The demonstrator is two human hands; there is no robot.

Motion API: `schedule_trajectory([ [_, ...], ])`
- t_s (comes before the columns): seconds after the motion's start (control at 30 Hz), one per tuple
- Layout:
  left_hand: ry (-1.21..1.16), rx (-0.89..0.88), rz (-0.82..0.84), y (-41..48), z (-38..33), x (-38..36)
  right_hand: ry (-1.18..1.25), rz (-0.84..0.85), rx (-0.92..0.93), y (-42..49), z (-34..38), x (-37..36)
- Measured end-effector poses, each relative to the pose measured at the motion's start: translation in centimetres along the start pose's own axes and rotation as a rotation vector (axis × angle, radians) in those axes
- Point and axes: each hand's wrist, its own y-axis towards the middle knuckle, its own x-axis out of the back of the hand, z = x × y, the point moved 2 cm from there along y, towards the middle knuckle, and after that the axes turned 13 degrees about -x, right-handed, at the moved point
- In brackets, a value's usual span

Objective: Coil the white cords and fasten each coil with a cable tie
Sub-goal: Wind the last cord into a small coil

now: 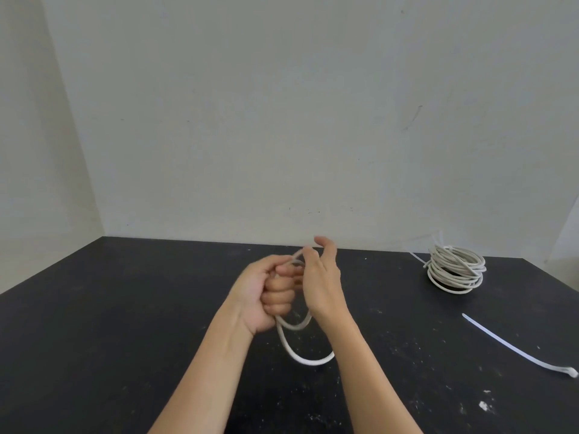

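Cord: I see the white cord (300, 355) looped above the tabletop (125, 324), left of the tied coil (456, 267).
Left grip: left hand (266, 296) fisted round it.
Right grip: right hand (319, 283) pinches its top.
Spare: cable tie (517, 346) near the coil.

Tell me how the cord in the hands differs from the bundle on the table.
The held cord makes only a couple of loose loops; the finished coil has many stacked turns. The held cord is gripped by the left hand; the finished coil lies untouched on the table. Both are white.
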Motion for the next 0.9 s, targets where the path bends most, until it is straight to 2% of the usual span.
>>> schedule_trajectory([
  [0.07,-0.142,-0.121,-0.108,0.2,-0.9,1.1,0.084,0.111,-0.129,0.3,-0.6,-0.8],
  [0.13,-0.262,-0.230,-0.170,0.1,-2.0,2.8,0.045,0.317,-0.313,0.1,-1.6,-1.3],
  [0.2,-0.377,-0.318,-0.183,-0.3,-2.9,4.6,-0.131,0.604,-0.400,0.0,-2.6,-1.5],
  [0.27,-0.469,-0.368,-0.222,-1.1,-3.7,6.3,-0.350,0.790,-0.358,-0.5,-3.1,-1.2],
  [0.3,-0.494,-0.393,-0.266,-1.4,-4.1,7.3,-0.482,0.782,-0.304,-0.4,-3.2,-0.9],
  [0.37,-0.533,-0.442,-0.341,-2.2,-4.8,8.5,-0.747,0.661,-0.210,0.0,-3.3,0.0],
  [0.43,-0.611,-0.477,-0.299,-2.8,-5.4,9.2,-0.870,0.537,-0.127,0.7,-3.6,1.1],
  [0.5,-0.670,-0.466,-0.213,-3.2,-5.6,10.4,-0.813,0.448,-0.026,1.2,-3.4,2.3],
  [0.57,-0.643,-0.388,-0.084,-3.1,-5.5,11.8,-0.628,0.446,-0.017,1.4,-2.8,3.6],
  [0.63,-0.509,-0.316,0.080,-2.9,-5.1,12.4,-0.525,0.399,-0.044,1.7,-2.5,4.9],
  [0.73,-0.240,-0.251,0.242,-2.5,-4.6,11.8,-0.577,0.247,-0.123,2.4,-3.0,5.9],
  [0.8,-0.205,-0.063,0.428,-2.0,-4.4,9.8,-0.612,0.132,-0.187,2.9,-3.4,5.8],
  [0.83,-0.119,0.008,0.409,-1.9,-4.1,9.2,-0.598,0.066,-0.209,3.2,-3.5,5.7],
  [0.9,0.235,0.071,0.326,-2.3,-3.5,7.7,-0.513,-0.058,-0.224,3.4,-3.2,5.4],
])
